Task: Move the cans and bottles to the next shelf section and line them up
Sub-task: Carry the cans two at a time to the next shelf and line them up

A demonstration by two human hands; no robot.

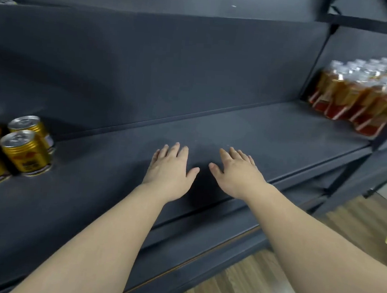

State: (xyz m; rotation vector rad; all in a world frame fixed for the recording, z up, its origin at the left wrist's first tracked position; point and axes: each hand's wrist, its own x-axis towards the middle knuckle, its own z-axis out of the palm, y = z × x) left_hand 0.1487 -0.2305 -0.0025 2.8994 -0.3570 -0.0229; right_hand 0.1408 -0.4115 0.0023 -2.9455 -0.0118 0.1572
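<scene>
Four gold cans (25,151) at the left, two of them cut off by the frame edge. The amber bottles (363,91) at the right are a packed bunch, at least ten, too blurry for an exact number.

Gold cans (10,147) cut off at left edge; bottles (368,92) blurred, labels unreadable.
</scene>
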